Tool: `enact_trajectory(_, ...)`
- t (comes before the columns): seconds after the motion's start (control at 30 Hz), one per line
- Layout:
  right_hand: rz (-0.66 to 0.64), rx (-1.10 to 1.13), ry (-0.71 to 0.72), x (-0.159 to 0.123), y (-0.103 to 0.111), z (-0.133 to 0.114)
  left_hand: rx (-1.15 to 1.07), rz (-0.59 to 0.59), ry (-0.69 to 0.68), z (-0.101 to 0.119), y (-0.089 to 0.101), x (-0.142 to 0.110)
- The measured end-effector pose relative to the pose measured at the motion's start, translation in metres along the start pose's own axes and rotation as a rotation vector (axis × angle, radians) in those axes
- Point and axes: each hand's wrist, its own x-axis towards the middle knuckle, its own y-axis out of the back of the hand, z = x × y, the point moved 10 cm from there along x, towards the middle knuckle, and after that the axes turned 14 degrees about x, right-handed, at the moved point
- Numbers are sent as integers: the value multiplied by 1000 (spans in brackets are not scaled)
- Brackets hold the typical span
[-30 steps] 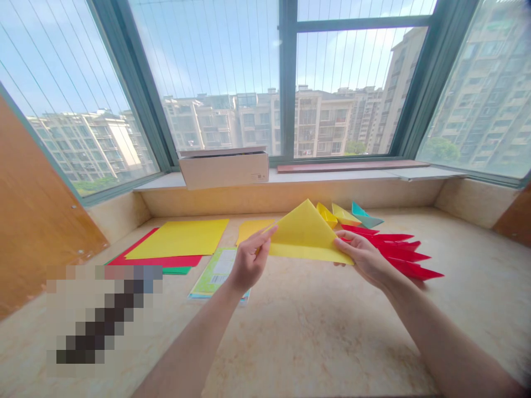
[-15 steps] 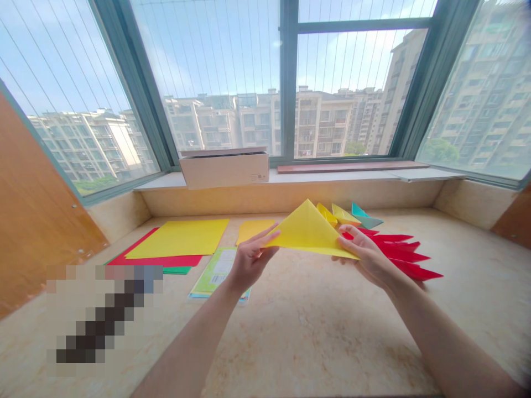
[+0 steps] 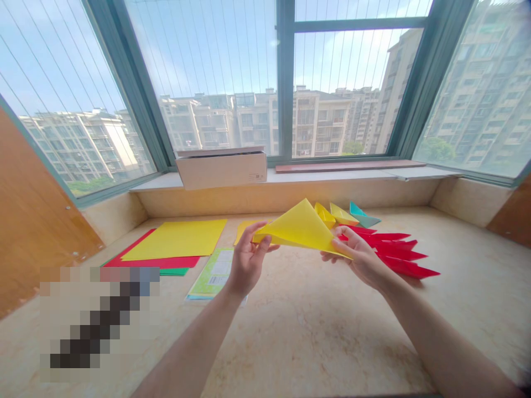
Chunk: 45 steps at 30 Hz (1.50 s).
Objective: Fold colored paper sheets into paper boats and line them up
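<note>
A folded yellow paper (image 3: 301,224), shaped like a triangle with its peak upward, is held above the counter. My left hand (image 3: 251,251) pinches its left corner, thumb in front and fingers behind. At the right corner, my right hand (image 3: 352,250) grips the lower edge between thumb and fingers. Behind the right hand lie several red folded papers (image 3: 400,249) with pointed ends, overlapping in a row. Farther back stand yellow paper boats (image 3: 324,215) and a teal paper boat (image 3: 364,215).
On the left, a yellow sheet (image 3: 174,239) lies over a red sheet (image 3: 160,262) and a green sheet (image 3: 174,272). A clear packet of paper (image 3: 211,276) lies near my left wrist. A white box (image 3: 222,170) sits on the window sill. A blurred dark patch (image 3: 95,320) covers the lower left.
The left corner of the yellow paper has tilted, and its bottom edge now shows a slight opening between layers. My left thumb has come round to the front. The view has shifted slightly.
</note>
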Motion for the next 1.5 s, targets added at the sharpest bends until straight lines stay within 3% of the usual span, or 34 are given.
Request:
enact_trajectory(0.37,31,25,35,0,4,-2,8,11,38,0,0,-1)
enact_trajectory(0.6,80,58,56,2,7,-4,67,123,37,5,9,-3)
enact_trajectory(1.0,221,96,93,1,22,-4,-57,88,24,10,5,-2)
enact_trajectory(1.33,-12,108,174,-5,8,-12,-1,137,18,6,14,1)
enact_trajectory(1.4,-1,52,161,-4,10,-7,-14,154,44,0,16,1)
enact_trajectory(1.5,116,-13,189,-1,21,-2,-60,150,86,-8,13,1)
